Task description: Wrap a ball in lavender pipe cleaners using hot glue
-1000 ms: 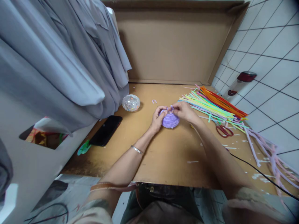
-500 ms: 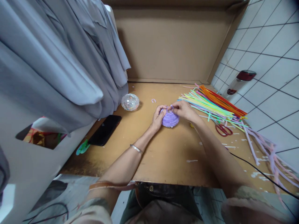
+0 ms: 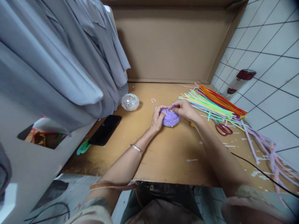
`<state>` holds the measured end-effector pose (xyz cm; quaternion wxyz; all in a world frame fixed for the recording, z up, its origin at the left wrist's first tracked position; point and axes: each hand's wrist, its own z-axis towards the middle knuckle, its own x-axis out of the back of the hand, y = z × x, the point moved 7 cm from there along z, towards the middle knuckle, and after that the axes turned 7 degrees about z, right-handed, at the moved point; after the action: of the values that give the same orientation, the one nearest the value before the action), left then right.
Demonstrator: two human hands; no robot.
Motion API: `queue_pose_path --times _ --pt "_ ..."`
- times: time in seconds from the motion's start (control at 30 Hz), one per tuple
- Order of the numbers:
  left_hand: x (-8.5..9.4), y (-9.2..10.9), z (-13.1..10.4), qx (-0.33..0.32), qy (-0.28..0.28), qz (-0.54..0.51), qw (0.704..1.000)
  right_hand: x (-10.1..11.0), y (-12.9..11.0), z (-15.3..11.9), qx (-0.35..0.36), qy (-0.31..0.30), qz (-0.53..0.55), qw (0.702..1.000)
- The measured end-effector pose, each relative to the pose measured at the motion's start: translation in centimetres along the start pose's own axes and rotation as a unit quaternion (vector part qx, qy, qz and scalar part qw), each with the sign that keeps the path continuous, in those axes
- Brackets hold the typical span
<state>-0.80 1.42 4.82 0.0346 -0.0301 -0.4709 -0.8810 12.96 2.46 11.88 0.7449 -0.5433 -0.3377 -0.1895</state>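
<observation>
A purple domed piece [image 3: 171, 119], wound in ridged rings, is held over the middle of the table. My left hand [image 3: 158, 118] grips its left side, with the thumb on top. At its upper right, my right hand [image 3: 183, 109] pinches a short purple strand [image 3: 173, 105] that sticks up near the top of the dome. A small curved pink piece [image 3: 153, 100] lies on the table behind my left hand. Farther left sits a clear faceted ball or bowl [image 3: 130, 102].
Colourful fuzzy stems [image 3: 215, 104] and red-handled scissors [image 3: 223, 129] lie at the right, near a red-lidded bottle [image 3: 239, 82]. A black phone [image 3: 105, 130] and a green item [image 3: 83, 147] lie left. Grey cloth [image 3: 70, 62] hangs at the left; a black cable [image 3: 259, 171] crosses the right.
My right fingers have shifted slightly at the dome's top, and the purple strand now stands a little higher. The dome has moved very slightly right; my left hand still holds it.
</observation>
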Motion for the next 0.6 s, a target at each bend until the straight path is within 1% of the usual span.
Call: queue_pose_path --times 0.1,0.3,0.5,0.6 --pt "0.1 0.7 -0.1 -0.027 0.004 0.015 1.0 0.0 0.0 0.0 0.007 -0.003 0.008 1.0" --pt "0.3 1.1 -0.1 -0.054 -0.001 0.042 0.998 0.0 0.4 0.2 -0.001 0.0 0.012 1.0" --pt "0.3 1.3 -0.1 -0.051 -0.004 0.072 0.996 0.0 0.6 0.3 -0.007 0.01 0.028 1.0" --pt "0.2 1.4 -0.2 -0.062 -0.011 0.084 0.995 0.2 0.5 0.1 -0.008 0.016 0.028 0.999"
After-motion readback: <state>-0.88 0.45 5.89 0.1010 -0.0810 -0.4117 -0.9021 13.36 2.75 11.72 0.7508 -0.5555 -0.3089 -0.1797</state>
